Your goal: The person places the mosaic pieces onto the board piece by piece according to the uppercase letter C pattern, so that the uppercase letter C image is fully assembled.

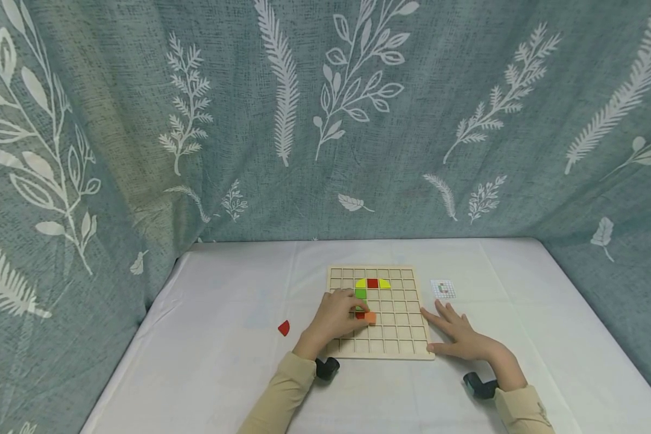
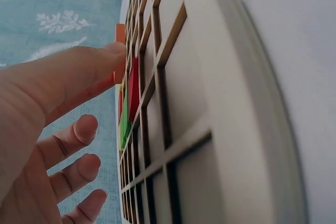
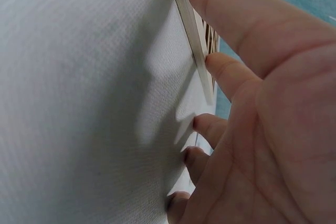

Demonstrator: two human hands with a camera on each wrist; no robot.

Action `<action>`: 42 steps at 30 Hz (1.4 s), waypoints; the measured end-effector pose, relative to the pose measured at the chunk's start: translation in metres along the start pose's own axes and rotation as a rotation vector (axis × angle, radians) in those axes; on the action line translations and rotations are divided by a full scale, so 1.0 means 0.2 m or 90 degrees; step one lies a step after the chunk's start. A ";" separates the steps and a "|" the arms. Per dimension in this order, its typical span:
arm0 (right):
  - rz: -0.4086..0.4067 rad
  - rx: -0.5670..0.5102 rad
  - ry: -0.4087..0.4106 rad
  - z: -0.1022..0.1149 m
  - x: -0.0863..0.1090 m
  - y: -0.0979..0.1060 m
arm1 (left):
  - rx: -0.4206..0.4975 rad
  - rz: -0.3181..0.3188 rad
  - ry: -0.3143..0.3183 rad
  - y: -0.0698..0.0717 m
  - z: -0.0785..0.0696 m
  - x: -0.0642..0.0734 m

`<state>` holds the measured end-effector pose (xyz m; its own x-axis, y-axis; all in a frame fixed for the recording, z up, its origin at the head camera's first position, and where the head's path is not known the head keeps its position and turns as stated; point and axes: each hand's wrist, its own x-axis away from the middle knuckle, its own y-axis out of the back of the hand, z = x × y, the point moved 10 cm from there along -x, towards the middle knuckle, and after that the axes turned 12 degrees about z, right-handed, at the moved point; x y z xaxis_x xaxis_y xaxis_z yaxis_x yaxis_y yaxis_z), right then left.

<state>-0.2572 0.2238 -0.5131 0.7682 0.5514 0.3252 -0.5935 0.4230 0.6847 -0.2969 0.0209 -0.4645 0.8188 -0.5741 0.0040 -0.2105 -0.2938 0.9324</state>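
My left hand [image 1: 337,314] pinches an orange square tile [image 1: 371,318] between thumb and index finger, over the wooden grid board [image 1: 404,346]. In the left wrist view the orange tile [image 2: 119,32] stands edge-on at the grid, and the other three fingers are spread away from it. A red tile [image 1: 360,315] sits in the cell beside it. Above are green tiles [image 1: 360,293], then a row with a red square [image 1: 372,283] between two yellow curved pieces [image 1: 384,284]. My right hand [image 1: 461,336] lies spread at the board's right edge, thumb and index finger touching it.
A red fan-shaped piece [image 1: 284,328] lies on the white tablecloth [image 1: 222,301] left of the board. To the board's right is a small printed grid card [image 1: 442,289]. A patterned teal curtain [image 1: 314,199] hangs behind and beside the table.
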 end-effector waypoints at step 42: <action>0.002 -0.003 0.013 0.01 0.00 0.02 | -0.017 0.019 0.028 -0.03 -0.03 -0.03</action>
<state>-0.2578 0.2243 -0.5095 0.7612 0.5673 0.3141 -0.5974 0.4250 0.6801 -0.2979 0.0316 -0.4685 0.8354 -0.5475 0.0475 -0.2213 -0.2560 0.9410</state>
